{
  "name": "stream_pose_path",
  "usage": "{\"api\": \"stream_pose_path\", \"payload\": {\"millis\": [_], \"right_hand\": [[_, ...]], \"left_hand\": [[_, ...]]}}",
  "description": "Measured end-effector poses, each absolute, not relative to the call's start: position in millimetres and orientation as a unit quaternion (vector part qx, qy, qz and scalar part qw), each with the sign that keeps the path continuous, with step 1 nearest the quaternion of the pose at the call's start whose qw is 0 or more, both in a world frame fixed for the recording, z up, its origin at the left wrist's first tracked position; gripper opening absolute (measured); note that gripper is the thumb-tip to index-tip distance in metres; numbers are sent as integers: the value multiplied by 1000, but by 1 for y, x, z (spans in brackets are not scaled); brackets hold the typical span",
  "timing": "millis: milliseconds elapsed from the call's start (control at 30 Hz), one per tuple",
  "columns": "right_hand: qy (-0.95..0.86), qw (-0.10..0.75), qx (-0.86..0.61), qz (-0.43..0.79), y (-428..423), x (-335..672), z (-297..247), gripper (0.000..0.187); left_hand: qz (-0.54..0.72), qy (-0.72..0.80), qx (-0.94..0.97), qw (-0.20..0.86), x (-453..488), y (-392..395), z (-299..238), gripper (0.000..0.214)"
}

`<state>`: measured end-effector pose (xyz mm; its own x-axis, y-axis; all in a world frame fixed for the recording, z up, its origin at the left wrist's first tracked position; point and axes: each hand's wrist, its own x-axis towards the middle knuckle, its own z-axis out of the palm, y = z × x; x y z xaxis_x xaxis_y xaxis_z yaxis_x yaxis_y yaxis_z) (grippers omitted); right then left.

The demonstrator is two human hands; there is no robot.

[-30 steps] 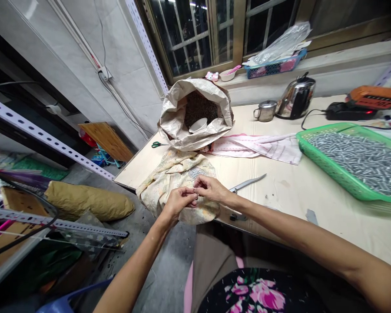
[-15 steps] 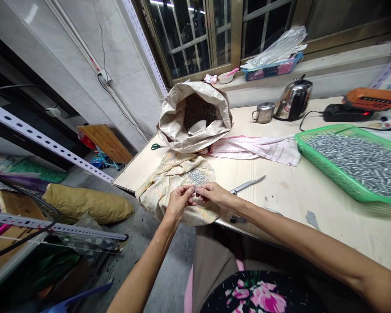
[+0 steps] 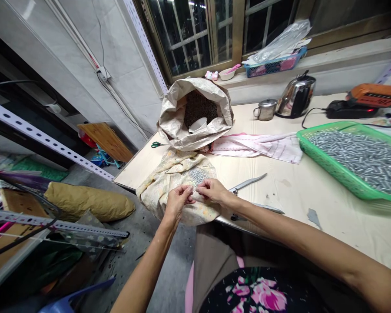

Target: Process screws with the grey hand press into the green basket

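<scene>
My left hand is closed in a pinch over the near part of a yellowish patterned cloth. Opposite it, a small gap away, my right hand also has its thumb and fingertips pinched together. Whatever sits between the fingertips of either hand is too small to make out. Just beyond the hands, a little heap of small silvery metal pieces lies on the cloth. To the right of my right hand is a long-handled metal tool, partly hidden by my forearm.
Behind the cloth stands an open sack of dark small parts with a white bowl inside. Green-handled scissors lie left. A green basket of metal pins, a kettle, a metal cup and a pink-white towel are on the table.
My fingertips were together on a small dark metal piece; now the two hands are slightly apart and that piece no longer shows between them. The view has shifted a little.
</scene>
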<state>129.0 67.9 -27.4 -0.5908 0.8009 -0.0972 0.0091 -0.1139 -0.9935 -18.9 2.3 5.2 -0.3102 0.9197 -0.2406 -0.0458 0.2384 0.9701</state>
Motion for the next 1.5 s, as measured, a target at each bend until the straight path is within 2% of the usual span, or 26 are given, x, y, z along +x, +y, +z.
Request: {"api": "stream_pose_path", "payload": {"millis": [67, 167, 233, 300, 433, 533, 667, 833, 900, 1000, 1067, 1267, 1500], "right_hand": [[-623, 312, -347, 628, 73, 135, -17, 11], [-735, 333, -324, 494, 79, 160, 7, 17], [-825, 311, -300, 365, 78, 189, 19, 9], [-873, 263, -299, 281, 70, 223, 22, 13], [-899, 171, -329, 235, 41, 289, 5, 19], [-896, 136, -360, 223, 22, 316, -12, 25], [-878, 92, -432, 186, 18, 324, -17, 20], [-895, 84, -408, 158, 26, 325, -19, 22], [-903, 105, -393, 142, 25, 327, -23, 21], [-913, 149, -368, 95, 20, 328, -29, 23], [-916, 178, -356, 54, 16, 328, -30, 25], [-915, 234, -326, -43, 12, 326, -30, 29], [-912, 243, -325, -51, 12, 326, -33, 30]], "left_hand": [[506, 657, 358, 430, -19, 0, 5, 51], [478, 676, 406, 387, -12, -7, 10, 40], [445, 674, 456, 375, -3, -12, 14, 30], [400, 667, 511, 366, 10, -16, 16, 21], [334, 632, 629, 304, 36, -15, 7, 11], [281, 604, 709, 231, 48, -9, -4, 10], [202, 592, 757, 189, 51, -2, -10, 13], [213, 606, 730, 234, 51, 2, -8, 11], [241, 637, 659, 319, 55, 1, -6, 11], [275, 661, 526, 458, 64, -3, -4, 25], [297, 660, 481, 495, 72, -8, -2, 32], [313, 672, 485, 463, 84, -16, -1, 36], [265, 684, 548, 402, 83, -15, 0, 34]]}}
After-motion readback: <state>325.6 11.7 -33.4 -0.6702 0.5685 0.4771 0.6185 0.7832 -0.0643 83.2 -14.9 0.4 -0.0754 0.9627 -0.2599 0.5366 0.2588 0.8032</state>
